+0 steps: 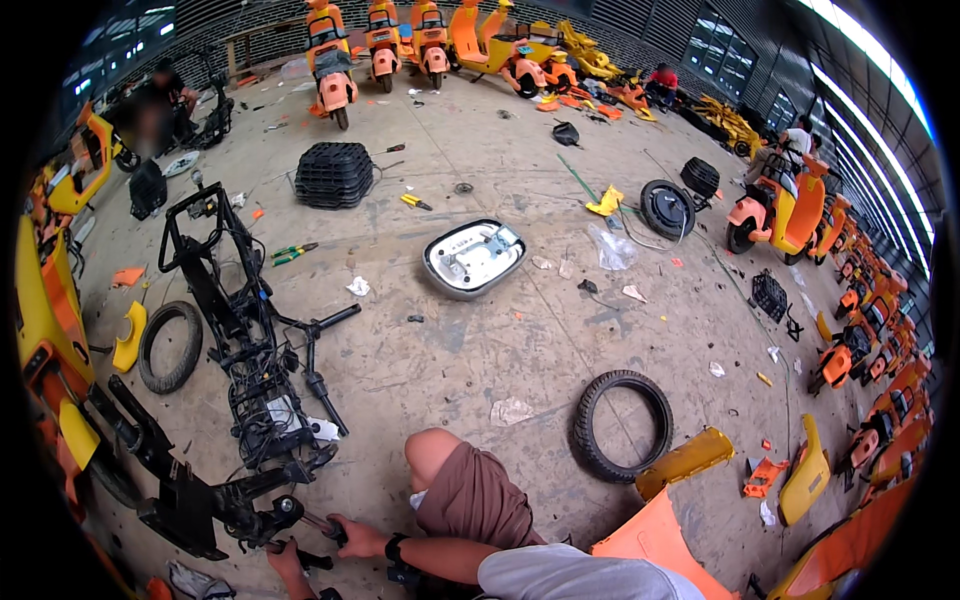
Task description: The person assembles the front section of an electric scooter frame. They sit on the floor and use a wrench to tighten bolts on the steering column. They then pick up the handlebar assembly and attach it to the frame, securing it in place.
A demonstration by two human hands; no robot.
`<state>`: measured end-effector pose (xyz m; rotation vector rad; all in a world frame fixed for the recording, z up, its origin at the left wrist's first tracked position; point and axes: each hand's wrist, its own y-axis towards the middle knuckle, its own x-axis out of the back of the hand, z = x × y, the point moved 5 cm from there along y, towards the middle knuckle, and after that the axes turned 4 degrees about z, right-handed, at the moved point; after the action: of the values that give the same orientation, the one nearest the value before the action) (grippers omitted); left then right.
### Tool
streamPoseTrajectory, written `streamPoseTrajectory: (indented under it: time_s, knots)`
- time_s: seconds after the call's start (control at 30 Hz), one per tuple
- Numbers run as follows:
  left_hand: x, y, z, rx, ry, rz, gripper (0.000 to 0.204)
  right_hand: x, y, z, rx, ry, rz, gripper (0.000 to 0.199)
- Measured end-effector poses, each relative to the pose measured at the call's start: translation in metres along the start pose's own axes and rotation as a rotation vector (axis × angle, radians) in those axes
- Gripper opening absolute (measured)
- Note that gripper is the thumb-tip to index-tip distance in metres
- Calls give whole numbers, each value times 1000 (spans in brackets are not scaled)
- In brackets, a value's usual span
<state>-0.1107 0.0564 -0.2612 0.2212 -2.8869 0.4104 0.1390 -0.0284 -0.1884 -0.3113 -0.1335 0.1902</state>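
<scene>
The stripped black scooter frame [246, 358] lies along the left of the picture, its lower end reaching the hands at the bottom left. The right hand [357, 538] has its fingers closed round a slim rod-like piece [318, 522] pointing at that end; whether it is a tool or a part is unclear. The left hand [288, 566] is just below, beside dark parts; I cannot tell how far its fingers are closed or whether they grip anything. Dismantling looks well along: the frame is bare of coloured panels, though wiring and brackets remain on it. Nearby lie 1 tyre [170, 347] and green-handled pliers [290, 254]; at centre, an upturned seat [474, 258]; at lower right, another tyre [584, 432].
</scene>
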Motion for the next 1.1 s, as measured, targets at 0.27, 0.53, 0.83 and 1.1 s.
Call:
streamPoseTrajectory:
  time_s: [0.27,0.53,0.83,1.1]
  knots:
    - [23,-15,5,-71,185,-42,41,-12,8,-12,-7,-87,-6,89]
    - [4,-40,-52,84,409,-106,50,-9,14,-18,-66,-117,38,92]
    - [2,-54,-66,8,391,-145,41,-7,8,-13,-83,-131,65,89]
    - [2,-51,-67,-9,439,-142,35,-6,7,-9,-39,-124,31,90]
